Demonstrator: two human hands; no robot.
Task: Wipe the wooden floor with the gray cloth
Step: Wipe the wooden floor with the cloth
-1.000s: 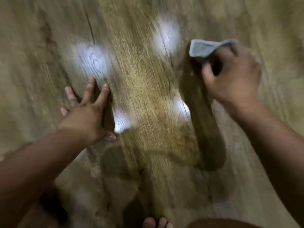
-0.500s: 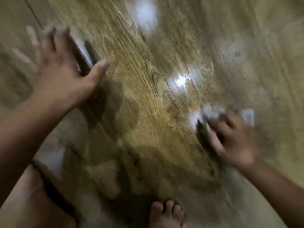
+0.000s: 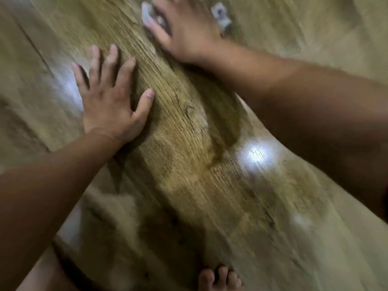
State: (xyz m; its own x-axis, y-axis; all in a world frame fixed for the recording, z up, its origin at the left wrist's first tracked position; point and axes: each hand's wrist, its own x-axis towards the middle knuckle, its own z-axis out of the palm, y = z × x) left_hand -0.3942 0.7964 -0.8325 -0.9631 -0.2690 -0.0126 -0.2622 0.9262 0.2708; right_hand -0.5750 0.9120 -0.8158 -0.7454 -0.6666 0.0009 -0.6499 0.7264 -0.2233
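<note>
Left hand point(image 3: 109, 101) lay flat, fingers spread, on the wooden floor point(image 3: 189, 181); right hand point(image 3: 185, 30) gripped the gray cloth point(image 3: 220, 13)

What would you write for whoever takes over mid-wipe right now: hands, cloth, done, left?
Left hand: open, flat on the wooden floor, fingers spread, bracing.
Right hand: holds the gray cloth down on the floor at the far end of reach; cloth shows on both sides of the hand.
Done: wiping is under way; motion blur hides which boards are clean.
Left: work the cloth over the rest of the floor, including the part by the bare toes.
</note>
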